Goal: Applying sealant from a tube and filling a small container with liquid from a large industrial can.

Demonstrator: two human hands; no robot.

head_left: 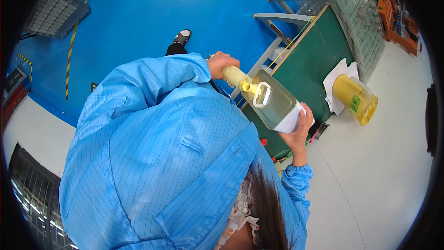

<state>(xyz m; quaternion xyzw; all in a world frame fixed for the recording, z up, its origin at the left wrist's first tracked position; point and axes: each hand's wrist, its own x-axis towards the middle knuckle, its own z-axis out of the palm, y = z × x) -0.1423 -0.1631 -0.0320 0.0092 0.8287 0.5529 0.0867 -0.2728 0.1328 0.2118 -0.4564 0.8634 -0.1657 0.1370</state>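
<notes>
1. Up close, at the bottom of the frame, a blue striped work coat [152,157] fills the lower left and centre, with dark hair [268,203] hanging at the lower centre.
2. Just right of centre, the right hand [300,127] comes up from a blue cuff and grips the white base of a large clear jug [277,104] of yellowish liquid. The jug is tilted, with its white handle facing the camera.
3. Left of it, the jug's yellow spout [249,87] meets the mouth of a small bottle [235,76] of pale yellow liquid. The left hand [222,62] is closed around this bottle just above the frame's centre.
4. Behind both hands, a green-topped table [310,60] runs toward the upper right. A second yellow-filled jug [356,97] lies at its edge on white paper sheets [337,76].
5. Farther up, stacked clear plastic trays [356,14] stand in the upper right, with orange items [393,14] beyond.
6. Farthest off, a blue floor [138,14] fills the upper left, crossed by a yellow-and-black stripe [71,41]. A black and white shoe [182,37] rests on it.
</notes>
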